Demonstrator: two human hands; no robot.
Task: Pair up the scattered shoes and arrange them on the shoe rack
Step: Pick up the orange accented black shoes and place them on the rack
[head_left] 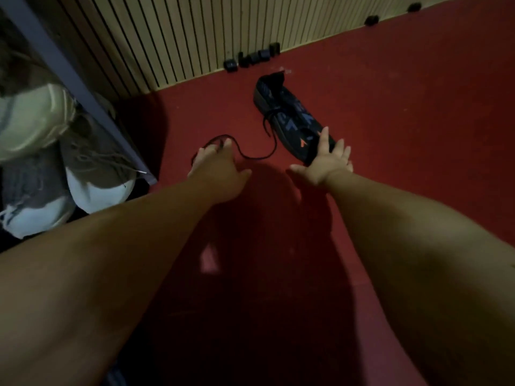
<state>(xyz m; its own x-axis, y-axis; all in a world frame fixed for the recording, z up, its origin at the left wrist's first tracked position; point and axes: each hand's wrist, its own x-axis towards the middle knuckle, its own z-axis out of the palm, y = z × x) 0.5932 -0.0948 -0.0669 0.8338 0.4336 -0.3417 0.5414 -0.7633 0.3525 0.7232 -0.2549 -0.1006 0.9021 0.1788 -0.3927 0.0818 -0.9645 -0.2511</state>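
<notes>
A black sneaker (289, 118) with blue and orange marks lies on the red floor, heel toward the wall. Its long black lace (250, 156) trails left across the floor. My right hand (324, 164) rests on the toe end of the sneaker, fingers spread over it. My left hand (220, 165) reaches down onto the looped end of the lace, fingertips touching it. At the left stands the shoe rack (83, 87), with a pale green shoe (30, 121) and grey-white sneakers (92, 174) on it.
A slatted beige wall (167, 37) runs along the back. Several small dark objects (253, 58) sit at its base, two more (372, 20) farther right. My shadow covers the red floor (404, 107) near me.
</notes>
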